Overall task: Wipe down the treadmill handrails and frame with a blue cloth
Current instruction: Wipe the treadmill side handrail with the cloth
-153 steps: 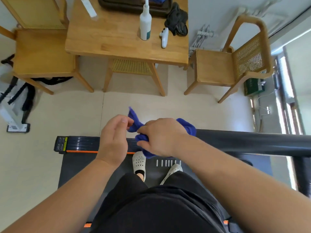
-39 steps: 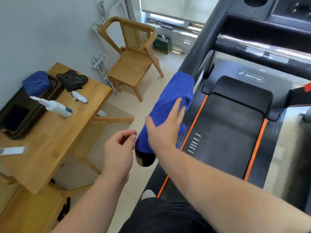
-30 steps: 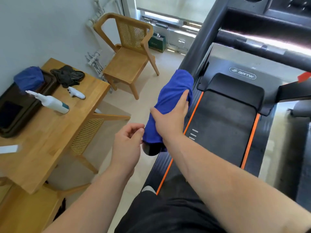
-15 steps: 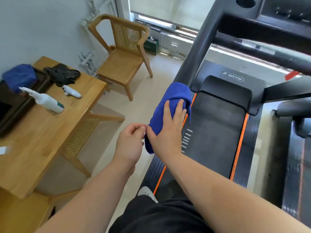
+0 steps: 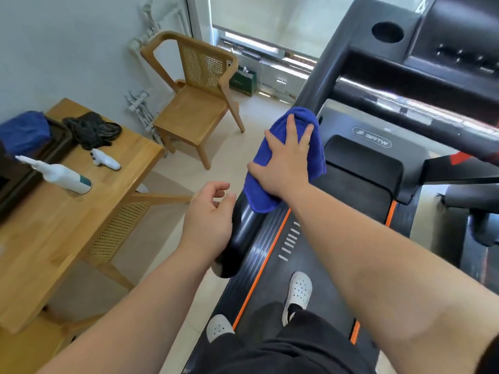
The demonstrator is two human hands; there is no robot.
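Along the handrail (image 5: 243, 233), pointing toward the console (image 5: 445, 36), the cloth (image 5: 260, 195) lies under the flat right hand (image 5: 283, 163); the left hand (image 5: 208, 217) hovers half-curled, empty.

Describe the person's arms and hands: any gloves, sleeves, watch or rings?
No gloves on the left hand or right hand. The left forearm and right forearm are bare; no watch, band or ring shows. A dark edge at the lower right corner may be a short sleeve, but too little shows to tell.
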